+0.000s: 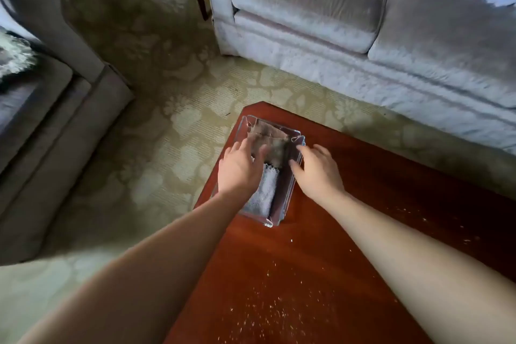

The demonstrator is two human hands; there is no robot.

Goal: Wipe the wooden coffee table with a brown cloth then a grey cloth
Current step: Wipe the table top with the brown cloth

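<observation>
Counter (321,246): reddish-brown wood, smooth, glossy varnish, dusted with pale dry crumbs (268,313) toward 6 o'clock. Tray (279,215) at the counter's 11 o'clock corner: clear, shiny, plastic or glass, cannot tell which. Brown cloth (275,142) in it: matt, soft, fuzzy nap. Grey cloth (262,193): matt, fine woven texture, zigzag-cut edge. Sofa (307,3) at 1 o'clock: pale velvety fabric, slight sheen. Carpet (173,126) at 9 o'clock: matt, ribbed pile.

One brown cloth (272,142), one grey cloth (264,193), one tray (290,194), one table (307,260)
</observation>
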